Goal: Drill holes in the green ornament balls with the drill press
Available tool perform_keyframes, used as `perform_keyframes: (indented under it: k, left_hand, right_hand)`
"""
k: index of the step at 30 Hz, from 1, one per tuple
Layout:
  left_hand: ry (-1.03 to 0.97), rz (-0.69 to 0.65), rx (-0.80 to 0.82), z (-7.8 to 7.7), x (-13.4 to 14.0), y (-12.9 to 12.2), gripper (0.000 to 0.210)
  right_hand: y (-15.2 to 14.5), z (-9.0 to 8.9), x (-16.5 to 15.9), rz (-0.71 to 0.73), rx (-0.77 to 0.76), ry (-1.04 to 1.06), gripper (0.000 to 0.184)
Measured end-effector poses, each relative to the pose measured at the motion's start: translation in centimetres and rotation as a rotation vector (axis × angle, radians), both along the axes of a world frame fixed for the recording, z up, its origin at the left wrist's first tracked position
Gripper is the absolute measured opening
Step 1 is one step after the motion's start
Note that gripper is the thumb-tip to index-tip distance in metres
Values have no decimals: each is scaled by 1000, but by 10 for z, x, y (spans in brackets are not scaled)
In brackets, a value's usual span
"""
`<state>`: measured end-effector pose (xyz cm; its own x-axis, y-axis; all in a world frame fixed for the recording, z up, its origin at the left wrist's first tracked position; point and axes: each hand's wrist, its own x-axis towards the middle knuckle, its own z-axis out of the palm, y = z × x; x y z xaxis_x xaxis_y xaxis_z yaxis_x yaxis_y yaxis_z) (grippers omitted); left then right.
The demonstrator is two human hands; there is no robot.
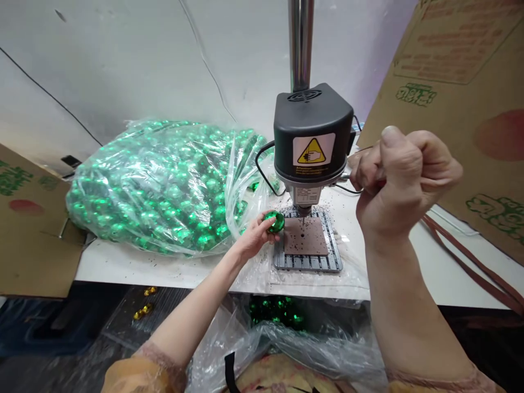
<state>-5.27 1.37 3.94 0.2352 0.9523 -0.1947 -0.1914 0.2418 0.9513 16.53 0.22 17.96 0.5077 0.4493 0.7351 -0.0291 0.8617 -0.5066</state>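
Note:
My left hand pinches a shiny green faceted ball beside the left edge of a brown board. The board has a dark hole and lies on the grey slotted base of a small black drill press. Above the board points the thin drill bit, apart from the ball. To the right of the motor head, my right hand is closed around the drill press's feed handle, most of which the fingers hide. Dark shavings are scattered over the board and base.
A large clear plastic bag full of green balls lies left of the drill press. Cardboard boxes flank both sides. Below the table's front edge, an open plastic bag contains green balls. Several gold balls lie lower left. A brown strap rests at right.

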Motion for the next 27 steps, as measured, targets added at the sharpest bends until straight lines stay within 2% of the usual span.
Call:
perform_keyframes:
  k: [3, 6, 19, 24, 27]
  left_hand:
    - [110, 20, 85, -13, 9, -10, 68]
    - [185, 11, 137, -20, 19, -10, 74]
    - [238, -47, 235, -33, 39, 3, 65]
    - [201, -46, 278, -36, 45, 6, 64]
    - [254, -45, 319, -36, 46, 4, 64]
  right_hand:
    - [1, 0, 0, 20, 1, 15, 42]
    - [1, -1, 0, 37, -3, 17, 42]
    - [1, -1, -1, 17, 25, -28, 47]
    - [2, -3, 0, -7, -23, -27, 51]
    - [3, -4, 0, -13, -37, -31, 51]
